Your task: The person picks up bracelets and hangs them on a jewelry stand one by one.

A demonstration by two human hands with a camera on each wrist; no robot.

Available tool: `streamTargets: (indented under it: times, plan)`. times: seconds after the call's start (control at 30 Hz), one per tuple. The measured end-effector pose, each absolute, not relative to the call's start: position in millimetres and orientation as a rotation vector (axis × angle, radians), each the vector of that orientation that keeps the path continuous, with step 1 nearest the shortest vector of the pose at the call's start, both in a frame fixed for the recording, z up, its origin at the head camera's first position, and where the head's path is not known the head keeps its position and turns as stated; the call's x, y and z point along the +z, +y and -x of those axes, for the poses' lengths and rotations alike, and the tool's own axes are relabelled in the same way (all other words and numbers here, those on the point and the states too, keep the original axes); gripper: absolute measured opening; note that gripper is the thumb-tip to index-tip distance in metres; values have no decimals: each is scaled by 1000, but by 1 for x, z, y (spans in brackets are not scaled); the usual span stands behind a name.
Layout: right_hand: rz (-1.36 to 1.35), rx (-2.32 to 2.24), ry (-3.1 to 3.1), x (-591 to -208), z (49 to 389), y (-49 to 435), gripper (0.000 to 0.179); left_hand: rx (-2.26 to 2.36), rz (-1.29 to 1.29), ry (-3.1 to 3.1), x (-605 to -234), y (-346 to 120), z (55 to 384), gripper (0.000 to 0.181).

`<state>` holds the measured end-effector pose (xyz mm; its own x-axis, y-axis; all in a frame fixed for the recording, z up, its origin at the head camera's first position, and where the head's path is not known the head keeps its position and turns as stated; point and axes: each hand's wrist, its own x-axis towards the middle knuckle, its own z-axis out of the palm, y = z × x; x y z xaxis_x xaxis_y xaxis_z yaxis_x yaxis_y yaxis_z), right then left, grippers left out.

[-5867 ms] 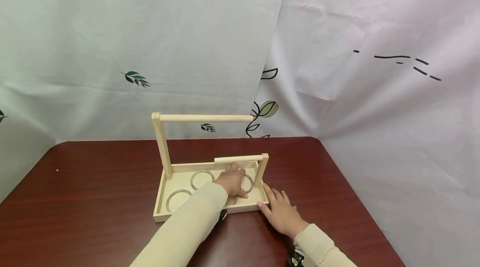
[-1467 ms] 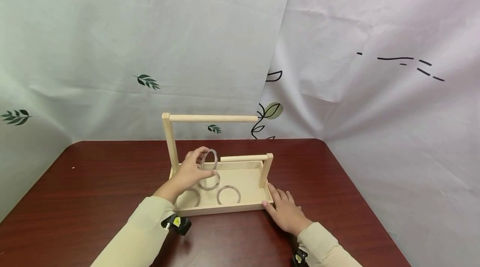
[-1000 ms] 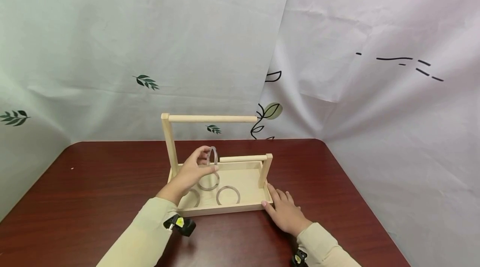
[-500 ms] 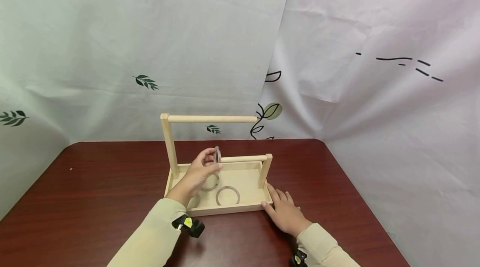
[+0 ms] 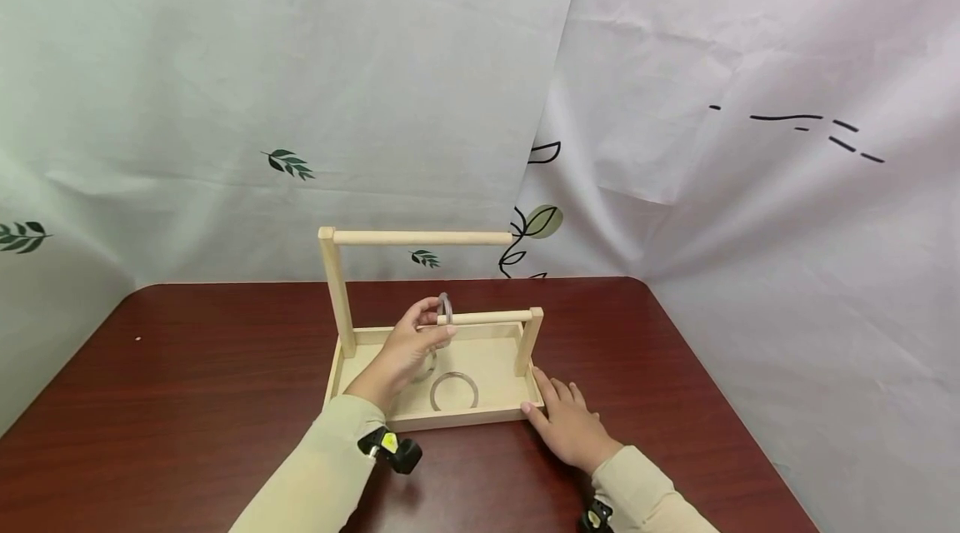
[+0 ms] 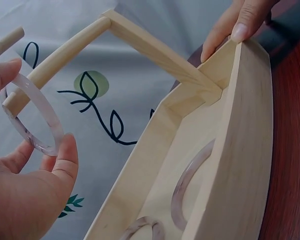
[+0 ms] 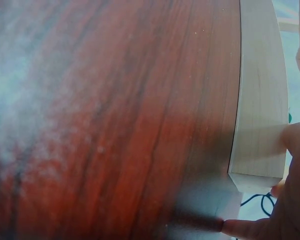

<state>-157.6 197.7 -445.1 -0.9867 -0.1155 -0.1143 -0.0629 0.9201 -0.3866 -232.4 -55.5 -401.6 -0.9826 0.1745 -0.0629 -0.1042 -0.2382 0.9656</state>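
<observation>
My left hand (image 5: pixel 401 352) pinches a pale translucent bangle (image 6: pixel 46 111) between thumb and fingertips. The bangle stands upright, and the free left end of the short stand's wooden rod (image 5: pixel 491 317) lies within its ring. Both stands rise from a shallow wooden tray (image 5: pixel 480 415). One bangle (image 5: pixel 476 390) lies flat near the tray's front, and another bangle (image 5: pixel 432 362) lies partly behind my left hand. My right hand (image 5: pixel 572 428) rests at the tray's front right corner, thumb on the rim, fingers along the right side and on the table.
A taller stand with a horizontal rod (image 5: pixel 420 238) rises at the tray's left end, its free end pointing right. The dark red table (image 5: pixel 225 366) surrounds the tray. A white patterned cloth (image 5: pixel 420 100) hangs behind the table.
Earlier my left hand was down in the tray at its right end. It then raised a bangle and moved right, bringing the ring around the short rod's tip. My right hand stayed put.
</observation>
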Motion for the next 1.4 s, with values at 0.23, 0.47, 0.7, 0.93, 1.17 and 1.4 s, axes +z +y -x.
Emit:
streamTargets:
  times: [0.23,0.47,0.7,0.93,1.17,1.4]
  plan:
    - [131,-582,2948,-446,158,197,66,2365,-72,1774,-403,-50,232,64]
    - [140,-592,2964,-448,158,197,65,2337,-116,1759,-404,-45,230,67]
    - [130,-588,2950,-447,158,197,66,2365,-118,1728,-406,-40,230,67]
    - [130,-585,2948,-447,158,197,65,2389,-99,1699,-407,-32,230,65]
    - [128,-576,2943,-447,158,198,66,2440,-98,1661,-409,-23,228,64]
    - [132,-573,2941,-446,158,198,67,2453,-125,1641,-409,-15,225,64]
